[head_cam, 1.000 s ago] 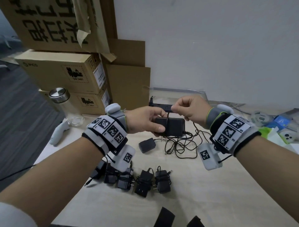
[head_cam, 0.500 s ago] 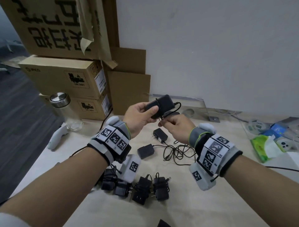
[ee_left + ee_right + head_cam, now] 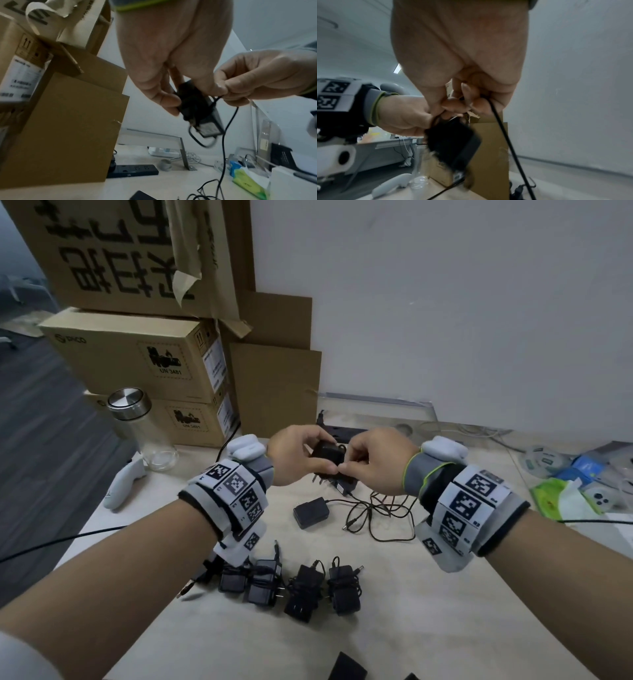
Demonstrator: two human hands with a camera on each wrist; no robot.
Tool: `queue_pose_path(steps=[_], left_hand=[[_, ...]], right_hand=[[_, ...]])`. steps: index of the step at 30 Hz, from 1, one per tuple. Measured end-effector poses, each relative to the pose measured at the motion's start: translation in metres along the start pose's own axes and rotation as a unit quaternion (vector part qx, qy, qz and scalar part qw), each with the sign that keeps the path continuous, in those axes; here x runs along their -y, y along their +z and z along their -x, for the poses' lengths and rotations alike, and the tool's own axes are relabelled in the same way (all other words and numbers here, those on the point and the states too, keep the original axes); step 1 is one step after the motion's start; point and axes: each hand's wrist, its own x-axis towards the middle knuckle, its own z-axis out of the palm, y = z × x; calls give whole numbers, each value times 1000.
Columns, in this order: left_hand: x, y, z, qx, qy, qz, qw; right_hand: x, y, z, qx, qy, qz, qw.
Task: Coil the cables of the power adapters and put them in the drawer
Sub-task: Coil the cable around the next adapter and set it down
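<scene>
My left hand (image 3: 301,455) grips a black power adapter (image 3: 327,455) (image 3: 193,106) (image 3: 453,140) above the table's far middle. My right hand (image 3: 371,462) pinches its thin black cable (image 3: 228,121) (image 3: 505,135) beside the adapter; the cable hangs down to a loose tangle (image 3: 380,510) on the table. Another uncoiled adapter (image 3: 311,512) lies below the hands. Several adapters with coiled cables (image 3: 305,587) sit in a row near the front, partly behind my left wrist. No drawer is in view.
Stacked cardboard boxes (image 3: 137,354) stand at the back left, with a glass bottle (image 3: 144,429) and a white controller (image 3: 123,484) before them. A black power strip (image 3: 135,171) lies by the wall. Packets and a green tissue pack (image 3: 561,494) crowd the right side.
Both hands dropped lower and drew together with the adapter. My right hand moved from under the adapter to its right side while still pinching the cable.
</scene>
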Motion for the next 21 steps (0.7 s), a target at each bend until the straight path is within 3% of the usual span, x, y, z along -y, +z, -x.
queue_pose_path(steps=[4, 6, 8, 10, 13, 15, 17, 19, 21], left_hand=[[-4, -7, 2, 152, 28, -29, 988], [-4, -9, 4, 185, 28, 57, 981], [-3, -12, 5, 177, 13, 178, 968], [0, -15, 6, 181, 2, 303, 936], [3, -15, 7, 193, -5, 477, 857], [3, -14, 6, 159, -3, 548, 821], [-2, -11, 1, 91, -22, 589, 803], [-8, -10, -3, -4, -57, 580, 812], [-9, -10, -8, -76, -77, 510, 853]], right_hand=[[-5, -11, -7, -5, -29, -32, 999], [-15, -12, -15, -23, -15, -106, 994], [-25, -11, -19, -58, 14, -207, 977], [-32, -9, -18, -95, 41, -278, 955], [-35, 0, -16, -110, 80, -343, 930], [-35, 10, -16, -101, 98, -390, 910], [-31, 17, -15, -82, 123, -397, 906], [-26, 21, -13, -61, 125, -347, 927], [-20, 18, -11, -43, 103, -255, 961]])
